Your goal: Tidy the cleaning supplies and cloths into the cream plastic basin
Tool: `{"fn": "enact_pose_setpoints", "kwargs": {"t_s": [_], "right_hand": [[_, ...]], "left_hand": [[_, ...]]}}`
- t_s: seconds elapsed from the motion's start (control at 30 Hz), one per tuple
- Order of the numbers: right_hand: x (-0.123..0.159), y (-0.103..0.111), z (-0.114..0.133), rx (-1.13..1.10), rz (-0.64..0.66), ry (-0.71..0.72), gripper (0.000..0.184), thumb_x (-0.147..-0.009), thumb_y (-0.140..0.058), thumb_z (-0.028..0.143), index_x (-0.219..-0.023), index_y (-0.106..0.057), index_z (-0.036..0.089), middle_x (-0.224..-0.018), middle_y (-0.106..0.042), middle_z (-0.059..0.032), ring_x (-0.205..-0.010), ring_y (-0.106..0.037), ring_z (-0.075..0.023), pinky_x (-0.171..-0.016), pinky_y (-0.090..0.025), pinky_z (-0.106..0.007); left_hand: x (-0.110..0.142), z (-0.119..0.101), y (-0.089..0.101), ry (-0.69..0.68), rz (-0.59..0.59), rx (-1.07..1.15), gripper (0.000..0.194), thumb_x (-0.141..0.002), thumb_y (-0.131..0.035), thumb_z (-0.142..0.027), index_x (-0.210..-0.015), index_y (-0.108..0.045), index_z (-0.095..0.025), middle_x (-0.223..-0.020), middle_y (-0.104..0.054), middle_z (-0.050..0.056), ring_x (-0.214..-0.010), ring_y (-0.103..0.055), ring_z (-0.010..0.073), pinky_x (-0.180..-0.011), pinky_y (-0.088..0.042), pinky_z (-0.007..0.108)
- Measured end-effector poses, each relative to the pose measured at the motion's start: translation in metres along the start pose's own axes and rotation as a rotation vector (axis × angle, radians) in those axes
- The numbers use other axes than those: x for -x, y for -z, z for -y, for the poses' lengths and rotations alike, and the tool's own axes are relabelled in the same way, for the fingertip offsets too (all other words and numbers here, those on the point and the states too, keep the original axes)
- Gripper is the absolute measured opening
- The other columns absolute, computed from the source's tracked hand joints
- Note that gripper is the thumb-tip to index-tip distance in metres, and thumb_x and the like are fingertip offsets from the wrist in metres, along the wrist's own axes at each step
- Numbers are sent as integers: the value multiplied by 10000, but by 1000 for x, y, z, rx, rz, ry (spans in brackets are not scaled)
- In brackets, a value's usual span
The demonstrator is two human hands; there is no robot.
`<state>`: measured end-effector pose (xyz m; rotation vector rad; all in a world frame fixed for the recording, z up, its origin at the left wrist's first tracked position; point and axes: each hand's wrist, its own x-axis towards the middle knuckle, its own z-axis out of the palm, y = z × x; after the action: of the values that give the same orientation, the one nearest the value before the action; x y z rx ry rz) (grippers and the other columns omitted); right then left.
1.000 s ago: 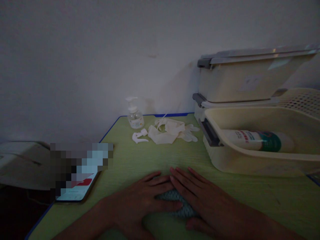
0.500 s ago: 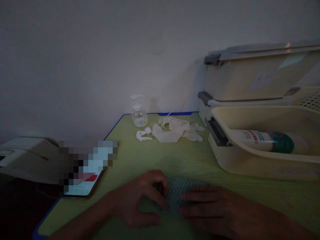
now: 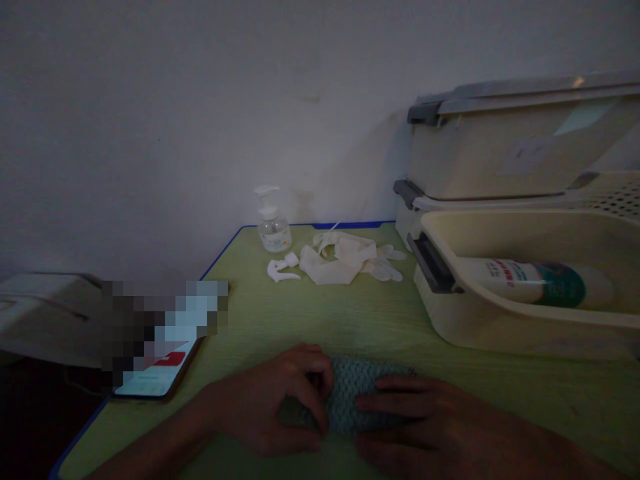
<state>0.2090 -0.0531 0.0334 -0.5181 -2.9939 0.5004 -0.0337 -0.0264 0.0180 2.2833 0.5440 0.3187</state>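
A grey-green cloth (image 3: 345, 393) with a bumpy, knit-like texture lies flat on the table in front of me. My left hand (image 3: 283, 400) is at its left end, fingers curled and the thumb close to the index fingertip, pinching the cloth's edge. Lying flat across the right part of the cloth is my right hand (image 3: 425, 420), its fingers stretched out and pointing left. Dim light and the hands hide part of the cloth's outline.
Toward the back stand a clear pump bottle (image 3: 274, 230), a loose white spray head (image 3: 283, 268) and crumpled white gloves (image 3: 340, 260). A phone (image 3: 155, 373) lies at the left edge. At right, a cream bin (image 3: 480, 327) holds a white-and-green bottle (image 3: 525, 281) beside stacked lidded boxes (image 3: 480, 153).
My left thumb has drawn in toward the index fingertip at the cloth's edge. The right hand stays flat on the cloth, shifted only slightly. The camera view has moved a little.
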Motion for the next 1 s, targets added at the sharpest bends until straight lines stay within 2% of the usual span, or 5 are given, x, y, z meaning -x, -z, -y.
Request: {"fn": "enact_pose_setpoints", "kwargs": {"t_s": [0.2, 0.4, 0.57, 0.7, 1.0], "right_hand": [[3, 4, -4, -146, 79, 28, 411, -821, -413, 110, -1221, -509, 101, -989, -681, -129, -1230, -394, -194, -1025, -314, -377], [14, 7, -11, -189, -216, 61, 437, -784, -384, 52, -1190, -527, 122, -1088, -639, -118, -1134, -501, -162, -939, -406, -285], [11, 3, -14, -177, -373, -129, 223, -867, -401, 145, -944, -608, 174, -851, -640, -82, -805, -590, -161, -714, -480, -272], [5, -2, -18, -152, -265, -248, 132, -837, -513, 207, -734, -590, 183, -750, -592, -37, -728, -556, -160, -661, -448, -279], [5, -3, -25, -218, -82, -288, 119, -816, -578, 287, -754, -574, 185, -801, -616, -8, -777, -567, -159, -691, -410, -275]], "left_hand": [[0, 10, 2, 15, -135, 270, 154, -722, -648, -284, -656, -626, -147, -768, -536, 24, -712, -519, 118, -674, -401, 242], [-2, 16, 4, 53, -342, 242, 232, -692, -688, -306, -853, -598, -164, -877, -496, 25, -819, -503, 141, -735, -384, 270], [-4, 13, 0, 84, -291, 226, 158, -684, -697, -294, -724, -620, -161, -835, -469, 8, -797, -488, 130, -719, -388, 259], [-3, 14, -3, 148, -226, 214, 133, -655, -722, -260, -663, -631, -164, -830, -457, 1, -804, -481, 129, -717, -392, 251], [-4, 10, -1, 232, -85, 154, 144, -699, -683, -318, -671, -644, -182, -870, -447, -1, -870, -477, 138, -762, -391, 249]]}}
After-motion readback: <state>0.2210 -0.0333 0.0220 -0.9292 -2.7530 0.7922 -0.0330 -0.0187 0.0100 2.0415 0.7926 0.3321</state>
